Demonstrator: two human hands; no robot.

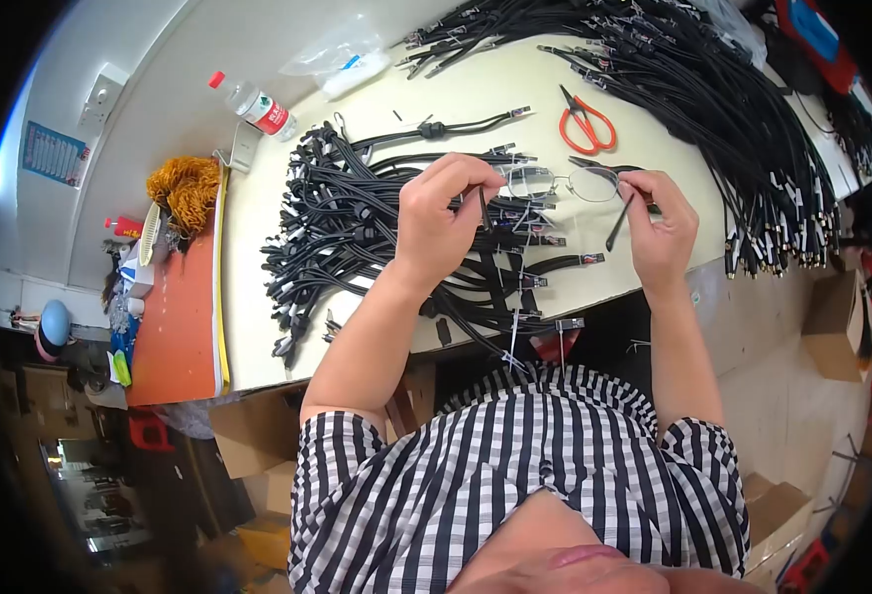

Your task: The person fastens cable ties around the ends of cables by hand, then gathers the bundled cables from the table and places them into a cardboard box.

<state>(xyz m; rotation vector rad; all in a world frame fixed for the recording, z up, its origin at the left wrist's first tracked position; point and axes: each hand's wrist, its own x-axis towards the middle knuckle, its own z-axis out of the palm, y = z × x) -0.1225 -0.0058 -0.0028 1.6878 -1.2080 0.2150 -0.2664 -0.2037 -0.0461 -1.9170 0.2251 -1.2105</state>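
Observation:
A pair of thin-framed eyeglasses (591, 184) is held over the table, its two lenses facing away from my body. My left hand (444, 213) is closed around one temple arm. The other temple arm is pinched between the fingers of my right hand (662, 226), its dark tip pointing down. Beneath and to the left of the glasses lies a heap of black cables (342, 213) with metal connector ends. Red-handled scissors (587, 126) rest just beyond the glasses. Behind the right lens a dark pointed tool is partly hidden, so its kind is unclear.
Large bundles of black cables (693, 119) cover the back and right of the cream table (495, 74). A water bottle (261, 111) and a plastic bag (342, 69) stand at the back left. An orange board (177, 317) borders the left side. A cardboard box (837, 327) sits at right.

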